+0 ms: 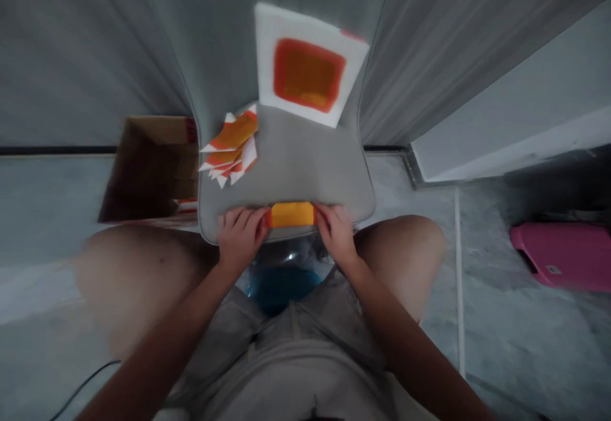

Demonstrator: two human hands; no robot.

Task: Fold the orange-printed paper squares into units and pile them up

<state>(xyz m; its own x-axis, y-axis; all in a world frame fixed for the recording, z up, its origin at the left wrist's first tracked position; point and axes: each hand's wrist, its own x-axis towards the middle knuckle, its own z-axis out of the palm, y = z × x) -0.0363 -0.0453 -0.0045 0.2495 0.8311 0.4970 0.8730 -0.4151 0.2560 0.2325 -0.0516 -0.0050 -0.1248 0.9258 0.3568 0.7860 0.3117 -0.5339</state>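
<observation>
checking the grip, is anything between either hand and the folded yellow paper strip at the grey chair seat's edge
Nothing visible: the left hand and right hand hold the strip directly, one at each end. The orange and white paper pile lies apart.

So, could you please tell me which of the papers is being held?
The strip at the front edge of the chair, pinched at its ends by the left hand and right hand; neither touches the square sheet or the pile.

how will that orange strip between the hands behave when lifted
The orange strip looks like folded paper, so probably light. It runs straight between the left hand and right hand, suggesting modest stiffness. Its flat-looking face suggests it wouldn't roll.
</observation>
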